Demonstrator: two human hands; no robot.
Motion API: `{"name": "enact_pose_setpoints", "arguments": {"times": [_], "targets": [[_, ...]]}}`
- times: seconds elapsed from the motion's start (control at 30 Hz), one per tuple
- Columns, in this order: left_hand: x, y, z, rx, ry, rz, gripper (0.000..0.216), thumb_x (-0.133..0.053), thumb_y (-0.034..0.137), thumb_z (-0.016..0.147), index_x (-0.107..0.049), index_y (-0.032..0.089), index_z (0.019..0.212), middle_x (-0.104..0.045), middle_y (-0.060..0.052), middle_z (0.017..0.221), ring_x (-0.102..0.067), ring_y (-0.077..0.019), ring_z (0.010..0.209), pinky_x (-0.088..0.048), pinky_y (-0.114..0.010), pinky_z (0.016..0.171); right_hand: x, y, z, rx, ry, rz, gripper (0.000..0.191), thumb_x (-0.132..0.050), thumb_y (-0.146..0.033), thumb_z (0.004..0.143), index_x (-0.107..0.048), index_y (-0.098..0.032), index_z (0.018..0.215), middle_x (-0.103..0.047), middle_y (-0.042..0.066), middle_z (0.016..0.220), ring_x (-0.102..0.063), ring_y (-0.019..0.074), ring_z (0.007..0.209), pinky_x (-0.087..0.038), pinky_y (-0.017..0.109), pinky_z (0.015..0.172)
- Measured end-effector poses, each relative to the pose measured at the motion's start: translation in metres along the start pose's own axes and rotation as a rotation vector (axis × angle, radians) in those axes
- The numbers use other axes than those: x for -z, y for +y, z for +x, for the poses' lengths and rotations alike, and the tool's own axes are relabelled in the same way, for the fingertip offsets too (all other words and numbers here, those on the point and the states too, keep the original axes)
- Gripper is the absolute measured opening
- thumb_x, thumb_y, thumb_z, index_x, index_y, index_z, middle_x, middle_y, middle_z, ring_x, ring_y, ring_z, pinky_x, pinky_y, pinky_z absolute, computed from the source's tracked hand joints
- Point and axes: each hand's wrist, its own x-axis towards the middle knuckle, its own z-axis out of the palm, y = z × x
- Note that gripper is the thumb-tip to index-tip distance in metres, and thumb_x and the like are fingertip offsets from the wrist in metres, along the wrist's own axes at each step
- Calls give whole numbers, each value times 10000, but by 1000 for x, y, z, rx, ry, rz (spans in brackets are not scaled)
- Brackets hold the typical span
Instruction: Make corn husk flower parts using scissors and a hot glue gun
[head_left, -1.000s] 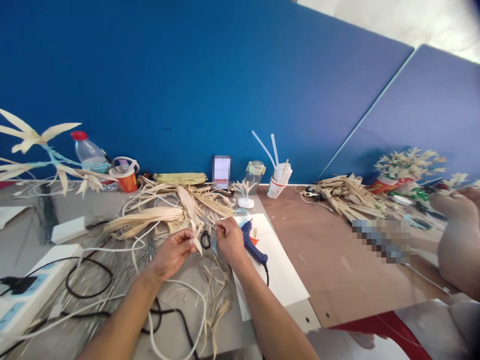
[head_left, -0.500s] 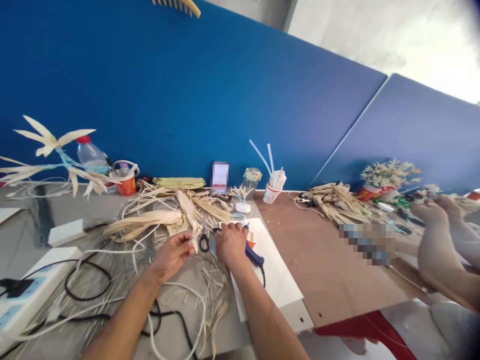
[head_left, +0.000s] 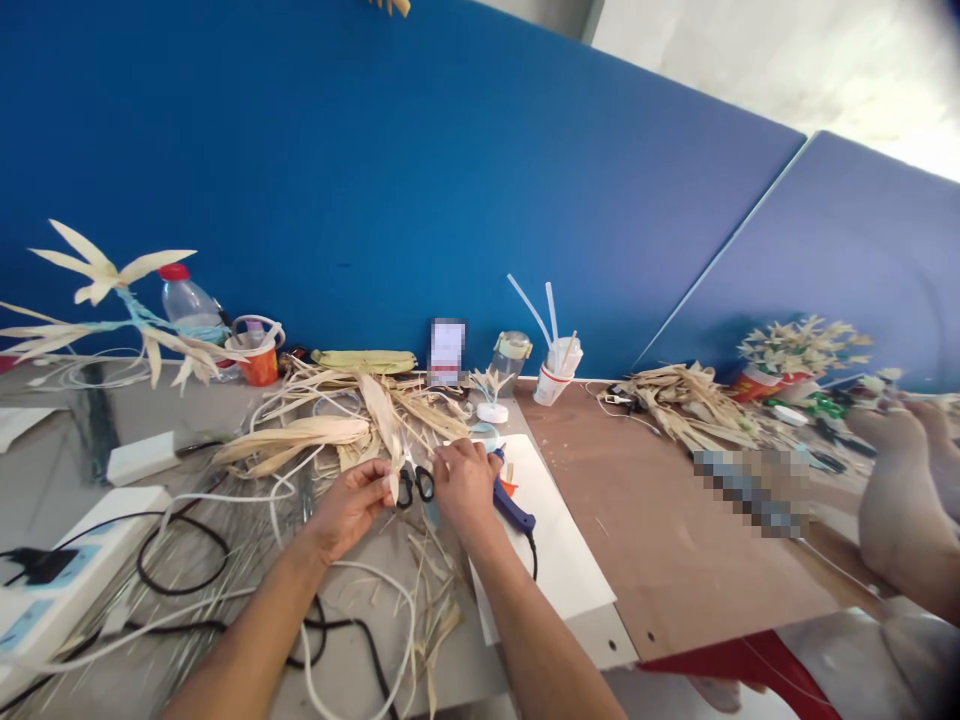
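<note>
My left hand [head_left: 358, 502] pinches the lower tip of a pale corn husk strip [head_left: 382, 415] between thumb and fingers. The strip's wide upper part leans back over the husk pile. Just right of those fingers lie scissors [head_left: 415, 486] with black handles, their blades pointing away from me and partly hidden by husk. My right hand [head_left: 466, 482] is beside the scissors, back up, with its fingers bent downward and close together. Whatever lies under its fingertips is hidden. A dark blue glue gun [head_left: 514, 508] rests on white paper [head_left: 566, 565] to the right of that hand.
Behind are a pile of corn husks [head_left: 300, 440], a phone [head_left: 448, 352], a small husk flower [head_left: 491, 385] and a cup with straws [head_left: 551, 385]. Left are a power strip [head_left: 82, 560], loose cables and a large husk flower [head_left: 112, 275]. Another person's arm [head_left: 892, 500] is at right.
My right hand has shifted slightly away from the scissors, so both handle loops now show. My left hand still pinches the husk strip. The view has turned slightly.
</note>
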Motion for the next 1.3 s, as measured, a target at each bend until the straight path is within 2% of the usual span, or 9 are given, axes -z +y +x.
{"name": "enact_pose_setpoints", "arguments": {"times": [0.27, 0.47, 0.57, 0.7, 0.83, 0.9, 1.07, 1.17, 1.3], "targets": [[-1, 1, -1, 37, 14, 21, 250, -843, 243, 571, -647, 131, 678, -580, 2, 618, -503, -82, 569, -404, -198, 560, -29, 19, 15, -39, -146, -185, 185, -492, -210, 832, -676, -197, 813, -636, 93, 885, -495, 252, 889, -239, 369, 743], [-2, 2, -1, 20, 41, 48, 268, -853, 257, 541, -652, 137, 672, -585, 8, 608, -495, -78, 554, -398, -202, 565, 5, 14, 12, -105, 63, -120, 194, -481, -240, 847, -655, -162, 813, -641, 121, 921, -507, 266, 902, -244, 389, 795], [0, 0, 2, -58, 120, 120, 282, -852, 280, 530, -656, 140, 676, -583, 19, 584, -483, -79, 537, -381, -203, 552, 22, 14, 12, -181, 97, 48, 230, -426, -204, 878, -651, -157, 882, -663, 92, 816, -553, 226, 803, -259, 388, 832], [4, -5, 7, -173, 227, 210, 286, -835, 309, 546, -663, 145, 706, -589, 23, 570, -489, -97, 550, -370, -214, 562, 24, 11, 10, -185, -6, 478, 316, -353, -183, 890, -587, -148, 1099, -641, 40, 710, -570, 187, 671, -361, 321, 746], [9, -8, 8, -209, 252, 244, 258, -811, 307, 585, -659, 155, 728, -591, 27, 589, -489, -103, 565, -366, -220, 569, 9, 3, 4, -129, -64, 800, 277, -370, -189, 854, -570, -174, 1045, -627, 39, 817, -553, 165, 673, -402, 270, 637], [11, -9, 8, -206, 243, 259, 249, -798, 310, 608, -659, 158, 749, -599, 25, 605, -494, -104, 572, -368, -219, 572, 1, -1, 2, -107, -100, 855, 252, -396, -180, 827, -560, -173, 1018, -604, 45, 860, -530, 152, 662, -406, 262, 616], [10, -10, 8, -198, 246, 248, 240, -792, 292, 613, -658, 156, 759, -608, 28, 606, -499, -96, 563, -379, -211, 569, -2, -11, -1, -96, -236, 976, 285, -376, -245, 863, -535, -159, 1083, -538, 5, 729, -480, 141, 612, -396, 254, 596], [2, -4, 6, -235, 282, 125, 256, -814, 269, 556, -655, 160, 725, -618, 30, 615, -504, -88, 550, -397, -210, 562, 1, -13, -1, -23, -251, 911, 249, -392, -286, 878, -605, -157, 897, -538, 9, 713, -501, 151, 684, -392, 267, 673], [-4, 9, 4, -294, 308, 7, 266, -829, 190, 495, -661, 163, 700, -658, 16, 683, -531, -83, 578, -426, -210, 586, 3, -8, -2, 41, -391, 859, 241, -416, -253, 867, -594, -161, 733, -529, 0, 662, -498, 147, 668, -374, 258, 650]]}}
